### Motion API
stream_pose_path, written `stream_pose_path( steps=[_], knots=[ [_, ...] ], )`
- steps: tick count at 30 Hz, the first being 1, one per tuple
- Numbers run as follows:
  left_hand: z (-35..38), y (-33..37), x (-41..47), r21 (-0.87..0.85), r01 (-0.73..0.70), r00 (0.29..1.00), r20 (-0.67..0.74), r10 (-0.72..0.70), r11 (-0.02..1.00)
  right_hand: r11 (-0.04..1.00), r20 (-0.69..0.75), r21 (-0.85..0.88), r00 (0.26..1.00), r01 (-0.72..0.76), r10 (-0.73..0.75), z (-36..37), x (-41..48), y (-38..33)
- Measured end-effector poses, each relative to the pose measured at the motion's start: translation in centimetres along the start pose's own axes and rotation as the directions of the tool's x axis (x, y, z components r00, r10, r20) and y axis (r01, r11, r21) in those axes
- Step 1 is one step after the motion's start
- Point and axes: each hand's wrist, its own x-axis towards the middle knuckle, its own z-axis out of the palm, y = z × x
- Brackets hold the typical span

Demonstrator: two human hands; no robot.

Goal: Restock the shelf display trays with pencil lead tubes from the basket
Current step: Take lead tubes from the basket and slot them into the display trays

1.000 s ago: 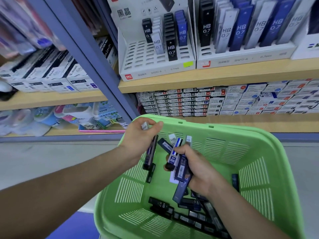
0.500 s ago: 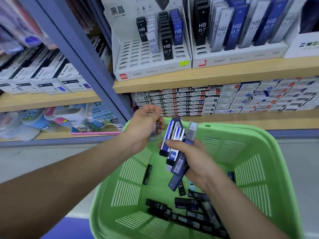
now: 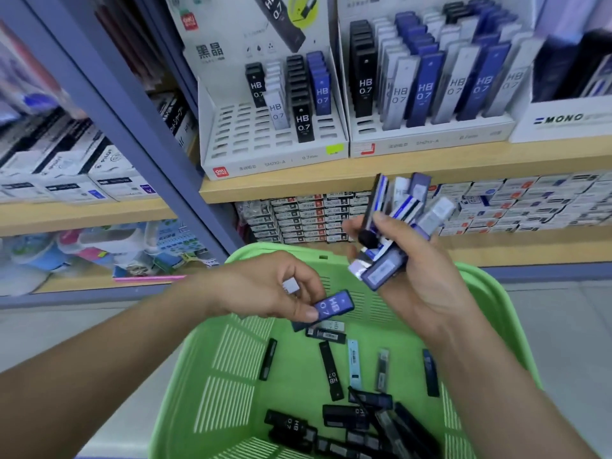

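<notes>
Left hand pinches one blue tube over the basket, probably singled out for slotting. Right hand clasps a fanned bunch above the basket's far rim: reserve stock. Half-empty tray beyond the basket.

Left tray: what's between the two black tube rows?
A white tube row between the short black row and long black row in the left tray; head view.

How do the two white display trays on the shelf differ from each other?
The left tray is mostly empty slots, with a few tubes at the back; the right tray is packed nearly full. The left tray's front bears a yellow-green sticker, the right tray's a red corner mark. Both are white and hold HB 0.7 tubes.
</notes>
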Motion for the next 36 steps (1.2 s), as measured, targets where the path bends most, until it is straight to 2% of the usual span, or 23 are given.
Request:
stream_pose_path(
  steps=[3,6,8,10,13,18,22,24,27,32,34,36],
  knots=[
    [-2.0,0.0,-0.9,-0.133,-0.036,0.999,-0.035,0.032,0.99,1.0,0.037,-0.028,0.999,0.002,-0.001,-0.4,-0.1,-1.6],
    [-2.9,0.4,-1.0,-0.312,-0.171,0.974,-0.197,0.112,0.935,0.985,0.005,-0.173,1.0,0.01,-0.01,0.0,-0.4,-1.9],
    [-2.8,1.5,-0.7,-0.356,-0.279,0.934,-0.318,0.165,0.892,0.973,-0.016,-0.233,1.0,0.005,-0.009,0.6,-0.4,-1.2],
    [-2.2,2.9,-0.3,-0.364,-0.377,0.878,-0.435,0.202,0.852,0.971,-0.04,-0.239,0.999,-0.021,0.012,1.1,-0.4,-0.4],
    [-1.4,4.6,0.4,-0.366,-0.489,0.758,-0.628,0.178,0.792,0.986,-0.054,-0.164,0.998,-0.044,0.036,1.9,-0.4,-0.1],
    [-1.5,6.9,1.3,-0.378,-0.571,0.627,-0.774,0.089,0.728,0.996,-0.084,-0.06,0.995,-0.063,0.058,3.1,-0.4,-0.9],
    [-1.6,8.4,2.0,-0.379,-0.641,0.552,-0.832,0.059,0.668,0.995,-0.028,-0.088,0.998,-0.053,0.051,4.5,-0.9,-1.5],
    [-1.4,9.0,2.3,-0.333,-0.648,0.533,-0.841,0.095,0.685,0.988,-0.002,-0.143,0.998,-0.065,0.066,5.2,-1.2,-1.6],
    [-1.0,9.7,2.6,-0.337,-0.659,0.548,-0.828,0.122,0.672,0.976,-0.007,-0.209,0.999,-0.052,0.051,5.8,-1.0,-2.2],
    [-2.2,11.1,2.8,-0.458,-0.679,0.61,-0.787,0.094,0.574,0.962,0.012,-0.258,0.996,-0.087,0.093,5.8,-0.1,-5.2],
    [-3.7,11.9,2.6,-0.379,-0.681,0.573,-0.808,0.134,0.627,0.952,0.011,-0.289,0.994,-0.097,0.105,5.8,0.3,-6.6],
    [-6.1,12.9,2.2,-0.28,-0.7,0.497,-0.852,0.165,0.657,0.931,-0.005,-0.349,0.994,-0.103,0.108,5.5,0.5,-8.0]
  ],
)
